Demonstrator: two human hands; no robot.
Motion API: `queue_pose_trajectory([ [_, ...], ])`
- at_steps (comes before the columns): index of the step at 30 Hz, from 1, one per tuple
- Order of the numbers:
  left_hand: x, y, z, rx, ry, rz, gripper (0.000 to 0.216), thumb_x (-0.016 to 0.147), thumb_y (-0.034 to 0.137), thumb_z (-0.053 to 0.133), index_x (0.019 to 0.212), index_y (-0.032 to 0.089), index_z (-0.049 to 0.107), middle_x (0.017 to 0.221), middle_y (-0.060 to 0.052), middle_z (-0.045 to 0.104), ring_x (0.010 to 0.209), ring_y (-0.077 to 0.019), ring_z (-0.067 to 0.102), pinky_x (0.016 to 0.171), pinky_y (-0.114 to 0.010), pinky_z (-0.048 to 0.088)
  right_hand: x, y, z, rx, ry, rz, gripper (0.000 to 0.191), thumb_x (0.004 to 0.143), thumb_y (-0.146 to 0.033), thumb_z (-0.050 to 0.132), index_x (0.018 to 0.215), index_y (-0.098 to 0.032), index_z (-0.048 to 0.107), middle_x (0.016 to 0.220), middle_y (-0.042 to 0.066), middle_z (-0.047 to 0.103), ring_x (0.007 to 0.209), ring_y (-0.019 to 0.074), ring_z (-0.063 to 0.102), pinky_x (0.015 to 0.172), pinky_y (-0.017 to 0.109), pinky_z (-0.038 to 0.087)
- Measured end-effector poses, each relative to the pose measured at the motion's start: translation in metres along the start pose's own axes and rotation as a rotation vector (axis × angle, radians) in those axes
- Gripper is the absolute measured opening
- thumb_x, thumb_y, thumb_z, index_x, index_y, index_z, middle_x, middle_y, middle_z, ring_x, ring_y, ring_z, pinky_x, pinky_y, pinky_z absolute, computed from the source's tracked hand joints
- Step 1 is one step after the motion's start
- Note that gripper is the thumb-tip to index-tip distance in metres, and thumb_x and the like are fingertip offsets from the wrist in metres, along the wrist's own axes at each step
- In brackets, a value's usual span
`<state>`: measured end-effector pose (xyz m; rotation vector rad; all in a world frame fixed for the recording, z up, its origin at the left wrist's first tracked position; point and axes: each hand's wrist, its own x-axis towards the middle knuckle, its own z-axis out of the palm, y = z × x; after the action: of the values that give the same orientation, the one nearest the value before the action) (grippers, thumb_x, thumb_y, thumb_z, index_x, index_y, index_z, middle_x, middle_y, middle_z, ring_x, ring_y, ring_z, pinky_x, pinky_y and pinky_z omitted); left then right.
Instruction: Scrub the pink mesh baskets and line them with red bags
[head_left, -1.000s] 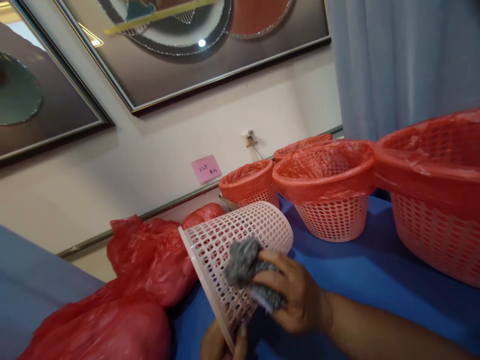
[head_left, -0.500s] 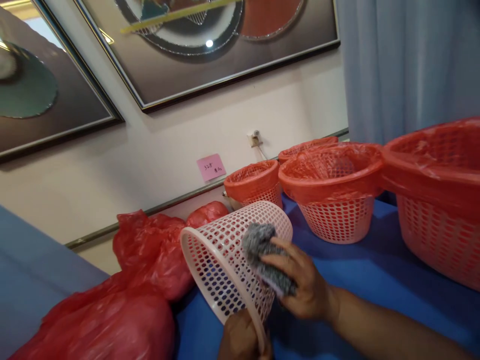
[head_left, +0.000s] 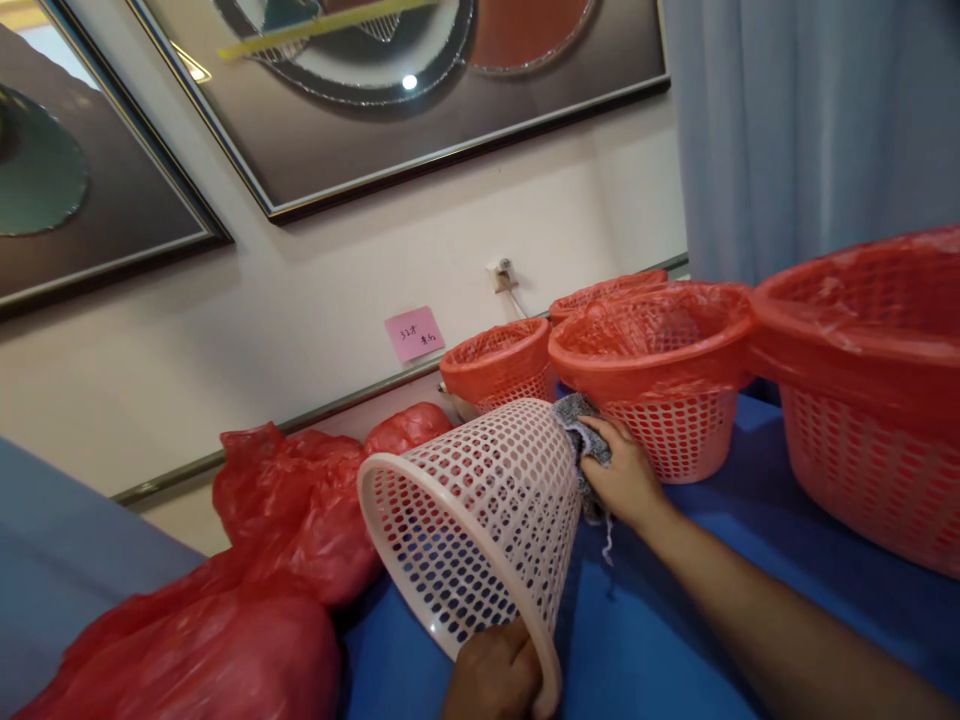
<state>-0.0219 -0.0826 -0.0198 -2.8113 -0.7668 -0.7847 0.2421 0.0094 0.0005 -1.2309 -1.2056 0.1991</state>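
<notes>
A pale pink perforated plastic wastebasket (head_left: 495, 500) lies tilted on its side above the blue table, its round mouth facing left and toward me. My left hand (head_left: 495, 670) is closed around the near edge of its rim; part of the fingers is hidden inside the mouth. A grey fuzzy cloth (head_left: 581, 430) is bunched in my right hand (head_left: 626, 480), pressed against the base end of the wastebasket. A loose thread hangs from the cloth.
Several baskets lined with red bags, among them a middle basket (head_left: 667, 425) and a large basket (head_left: 870, 470), stand at the right. Filled red plastic bags (head_left: 217, 640) lie left on the blue table (head_left: 637, 640). A pink note (head_left: 415, 334) and framed pictures hang on the wall behind.
My right hand has slid the cloth from the wastebasket's side wall to its base end, away from me. My left hand keeps its hold on the rim.
</notes>
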Motion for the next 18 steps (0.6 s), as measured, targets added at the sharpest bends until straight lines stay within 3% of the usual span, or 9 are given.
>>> queue_pose_trajectory([
  [2,-0.002,-0.003,0.005,0.04,-0.079,0.035,0.026,0.065,0.006,0.057,0.083,0.024,0.059,0.069,-0.001,0.066,0.055,-0.0159,0.061,0.05,-0.024,0.043,-0.002,-0.003,-0.002,0.044,-0.001,-0.052,0.052,0.076,-0.016,0.057,0.126,-0.021,0.068,0.132,0.013,0.065,0.126,0.0314,0.061,0.114,0.057,0.046],
  [6,-0.009,-0.012,0.018,-0.033,-0.137,-0.07,0.034,0.058,0.012,0.063,0.09,0.023,0.065,0.077,-0.005,0.072,0.057,-0.02,0.063,0.049,-0.028,0.045,-0.032,-0.033,-0.014,0.24,-0.142,-0.438,0.06,0.074,-0.014,0.059,0.133,-0.023,0.064,0.145,0.013,0.056,0.133,0.0298,0.058,0.114,0.049,0.048],
  [10,-0.014,-0.018,0.02,-0.328,-0.028,-0.373,0.025,0.065,0.026,0.072,0.09,0.025,0.076,0.084,-0.006,0.076,0.072,-0.024,0.072,0.066,-0.033,0.058,-0.052,-0.061,-0.026,0.396,-0.258,-0.688,0.058,0.076,-0.019,0.06,0.133,-0.022,0.061,0.137,0.013,0.06,0.117,0.0266,0.068,0.097,0.04,0.059],
  [14,-0.025,-0.016,0.011,-0.326,0.067,-0.353,0.052,0.072,0.044,0.081,0.121,0.028,0.074,0.115,-0.01,0.079,0.103,-0.0349,0.075,0.088,-0.046,0.063,-0.051,-0.067,-0.028,0.435,-0.31,-0.744,0.05,0.079,-0.02,0.06,0.128,-0.021,0.062,0.128,0.013,0.066,0.105,0.0244,0.071,0.087,0.037,0.061],
  [16,-0.035,-0.013,0.009,-0.35,0.182,-0.385,0.063,0.079,0.053,0.077,0.135,0.027,0.066,0.124,-0.013,0.076,0.106,-0.037,0.076,0.087,-0.049,0.065,-0.051,-0.068,-0.026,0.431,-0.365,-0.771,0.046,0.08,-0.022,0.06,0.127,-0.021,0.063,0.126,0.013,0.067,0.102,0.0238,0.071,0.085,0.037,0.061],
  [18,-0.043,-0.009,0.008,-0.39,0.301,-0.478,0.063,0.085,0.059,0.07,0.138,0.025,0.063,0.123,-0.014,0.077,0.101,-0.0368,0.077,0.081,-0.048,0.067,-0.053,-0.069,-0.024,0.436,-0.434,-0.807,0.042,0.083,-0.026,0.061,0.125,-0.021,0.064,0.122,0.012,0.069,0.099,0.0223,0.071,0.083,0.034,0.061],
])
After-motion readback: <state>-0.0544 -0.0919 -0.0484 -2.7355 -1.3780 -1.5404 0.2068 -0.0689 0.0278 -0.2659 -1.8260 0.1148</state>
